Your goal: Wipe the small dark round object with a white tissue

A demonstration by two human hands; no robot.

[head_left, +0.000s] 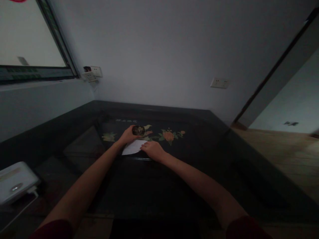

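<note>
A white sheet of paper [133, 147] lies on a dark glossy surface [194, 149] painted with flowers. My left hand [127, 135] reaches over the paper's far edge, its fingers closed round a small dark round object [138, 130]. My right hand [153, 150] rests on the paper's right side, fingers curled down and pressing on it. Both forearms stretch forward from dark red sleeves at the bottom of the view.
A white device [15, 181] with a cable sits at the near left. Wall sockets [92, 73] hang at the left corner and another socket [219, 82] on the back wall. A window is at upper left, a wooden floor [281, 149] and doorway at right.
</note>
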